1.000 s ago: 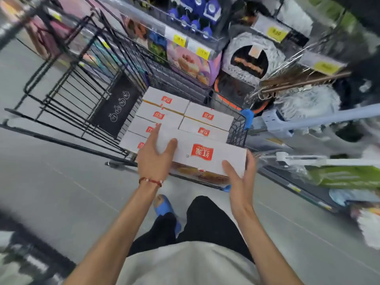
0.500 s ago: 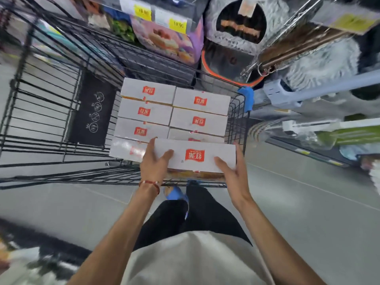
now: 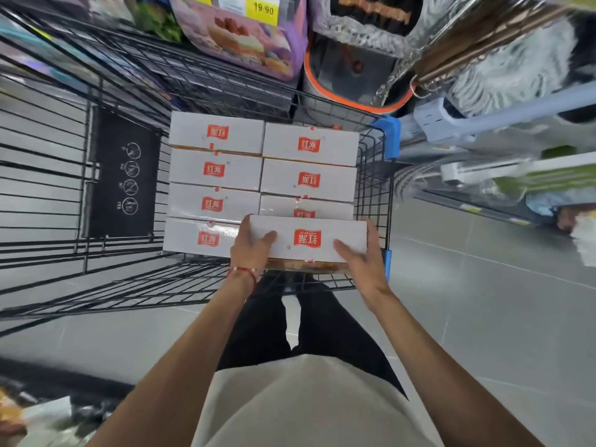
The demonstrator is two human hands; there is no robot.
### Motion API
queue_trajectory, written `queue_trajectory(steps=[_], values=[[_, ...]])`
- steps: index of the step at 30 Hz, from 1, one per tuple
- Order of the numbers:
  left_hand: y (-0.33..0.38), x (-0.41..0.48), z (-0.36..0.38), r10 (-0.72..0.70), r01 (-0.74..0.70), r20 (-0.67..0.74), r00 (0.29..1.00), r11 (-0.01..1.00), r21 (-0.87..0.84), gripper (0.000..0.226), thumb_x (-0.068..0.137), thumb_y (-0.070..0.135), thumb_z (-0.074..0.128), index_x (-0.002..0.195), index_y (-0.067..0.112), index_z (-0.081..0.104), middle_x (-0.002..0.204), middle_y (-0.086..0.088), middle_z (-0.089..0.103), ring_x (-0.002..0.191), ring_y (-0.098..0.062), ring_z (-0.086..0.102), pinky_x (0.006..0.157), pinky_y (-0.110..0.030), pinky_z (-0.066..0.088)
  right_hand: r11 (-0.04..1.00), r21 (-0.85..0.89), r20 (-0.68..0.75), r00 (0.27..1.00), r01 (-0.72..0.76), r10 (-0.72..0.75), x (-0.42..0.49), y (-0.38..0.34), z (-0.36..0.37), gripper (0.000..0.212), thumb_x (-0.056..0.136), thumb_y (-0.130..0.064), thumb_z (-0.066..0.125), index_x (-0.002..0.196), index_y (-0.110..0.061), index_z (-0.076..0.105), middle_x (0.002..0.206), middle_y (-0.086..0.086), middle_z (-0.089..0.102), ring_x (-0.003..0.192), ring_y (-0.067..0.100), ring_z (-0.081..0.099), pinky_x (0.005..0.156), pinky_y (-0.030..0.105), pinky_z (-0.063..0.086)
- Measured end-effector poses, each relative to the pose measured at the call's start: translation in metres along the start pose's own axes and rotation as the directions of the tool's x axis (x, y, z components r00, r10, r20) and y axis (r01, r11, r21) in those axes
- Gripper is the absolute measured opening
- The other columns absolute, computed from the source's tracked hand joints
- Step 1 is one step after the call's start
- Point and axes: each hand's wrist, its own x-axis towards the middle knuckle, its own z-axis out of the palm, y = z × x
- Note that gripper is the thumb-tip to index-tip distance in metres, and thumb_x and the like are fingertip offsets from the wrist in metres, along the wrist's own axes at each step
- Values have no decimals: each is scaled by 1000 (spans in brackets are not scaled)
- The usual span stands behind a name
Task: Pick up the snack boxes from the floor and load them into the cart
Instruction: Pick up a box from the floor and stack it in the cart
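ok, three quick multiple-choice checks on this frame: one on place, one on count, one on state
1. The carried box is
A. on the floor
B. on a shelf
C. over the near right part of the cart

2. Boxes in the cart's left column:
A. two
B. four
C. six

3. The left grip and right grip:
A. both hold the carried box, one at each end
B. both hold nothing
C. only the left holds it

Key:
1 C: it sits within the wire walls at the near right.
2 B: four red-logo tops lie one behind another.
3 A: each grip wraps one end of the box.
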Motion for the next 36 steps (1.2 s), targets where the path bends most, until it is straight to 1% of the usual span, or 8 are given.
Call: queue_trajectory(steps=[3, 5, 10, 15, 24, 27, 31, 36], values=[[-5, 10, -4, -5, 4, 33, 999, 1000, 30, 69, 98, 23, 61, 157, 22, 25, 157, -8, 38, 137, -30, 45, 110, -43, 41, 1000, -31, 8, 1000, 2, -1, 0, 4, 5, 64, 98, -7, 69, 138, -38, 30, 122, -16, 61, 105, -4, 62, 77, 10, 56], [-9, 16, -5, -12, 10, 53, 999, 999, 44, 69, 99, 22, 60, 157, 21, 24, 160, -7, 33, 142, -30, 40, 112, -42, 38, 999, -39, 7, 1000, 10, -9, 0, 7, 6, 63, 97, -5, 69, 139, -32, 31, 125, -9, 59, 109, 0, 60, 74, 9, 54], [-21, 26, -7, -42, 37, 41, 998, 994, 103, 72, 95, 25, 65, 156, 23, 27, 160, -9, 34, 146, -33, 34, 119, -49, 32, 991, -126, 70, 996, -47, 56, 9, 19, 3, 76, 95, -7, 73, 149, -24, 23, 133, 0, 55, 124, 12, 56, 82, 17, 58], [-38, 33, -7, -7, 5, 7, 1000, 974, 225, 59, 91, 23, 66, 146, 26, 44, 133, -8, 60, 123, -31, 57, 106, -50, 48, 943, -291, 178, 959, -163, 221, 27, 30, -9, 91, 93, -11, 75, 157, -28, 12, 131, -4, 56, 126, 15, 53, 109, 38, 49], [-48, 64, 0, 0, 12, -27, 1000, 906, 424, 63, 89, 14, 67, 148, 18, 46, 144, -9, 55, 133, -31, 51, 113, -43, 41, 860, -464, 160, 934, -214, 319, 64, 52, -12, 64, 87, -15, 82, 142, -19, 49, 129, 2, 66, 122, 21, 60, 107, 38, 51], [-50, 76, 3, -11, 32, -50, 999, 896, 443, 61, 86, 17, 74, 143, 18, 52, 138, -8, 60, 128, -30, 55, 110, -41, 44, 849, -465, 124, 930, -253, 346, 71, 59, -10, 75, 86, -25, 84, 145, -16, 38, 131, 1, 63, 122, 22, 60, 112, 46, 48], [-55, 90, 9, -8, 47, -96, 995, 914, 404, 49, 84, 17, 73, 131, 17, 60, 123, -7, 66, 112, -27, 62, 98, -39, 52, 829, -475, 108, 915, -296, 388, 79, 57, -4, 82, 96, -22, 74, 152, -9, 16, 130, 1, 53, 121, 19, 51, 115, 38, 41], [-66, 104, 15, 17, 38, -143, 990, 927, 374, 37, 83, 16, 78, 115, 16, 59, 102, 0, 66, 91, -17, 62, 84, -30, 52, 822, -473, 83, 912, -318, 401, 91, 67, 0, 86, 97, -14, 72, 153, -10, 6, 130, 0, 50, 123, 17, 48, 116, 34, 37]])
